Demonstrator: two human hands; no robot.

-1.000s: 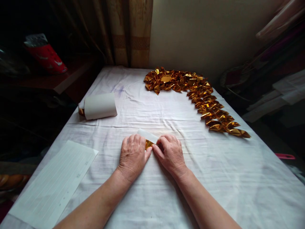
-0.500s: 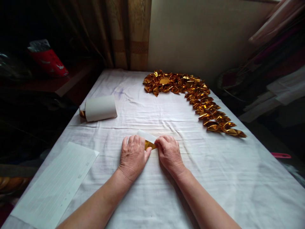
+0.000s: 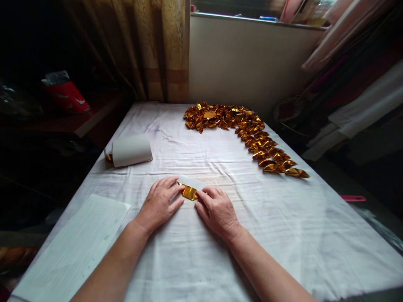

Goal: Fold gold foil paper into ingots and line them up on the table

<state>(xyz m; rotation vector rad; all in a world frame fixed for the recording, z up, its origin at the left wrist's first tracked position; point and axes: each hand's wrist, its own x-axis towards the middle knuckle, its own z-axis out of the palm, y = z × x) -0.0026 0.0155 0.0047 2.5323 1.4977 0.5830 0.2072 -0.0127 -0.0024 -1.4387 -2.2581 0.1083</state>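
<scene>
A small gold foil strip with a white upper part (image 3: 189, 192) lies flat on the white cloth, between my hands. My left hand (image 3: 160, 201) rests at its left end, fingers apart, with fingertips touching the foil's edge. At its right end my right hand (image 3: 219, 211) presses the piece with its index finger, the thumb apart below it. Further back on the right, many folded gold foil pieces (image 3: 255, 136) form a curved chain. A curled white sheet (image 3: 132, 150) with gold showing at its left end sits at the left.
A lined paper sheet (image 3: 71, 247) lies at the front left of the cloth-covered table (image 3: 267, 247). Beyond the left edge, a red container (image 3: 69, 96) stands on a dark shelf. A curtain (image 3: 157, 50) hangs behind; clothes hang at the right.
My left hand has moved left and its fingers have spread, uncovering more of the gold foil. My right hand's fingers have loosened. The view has tilted up, showing a window ledge.
</scene>
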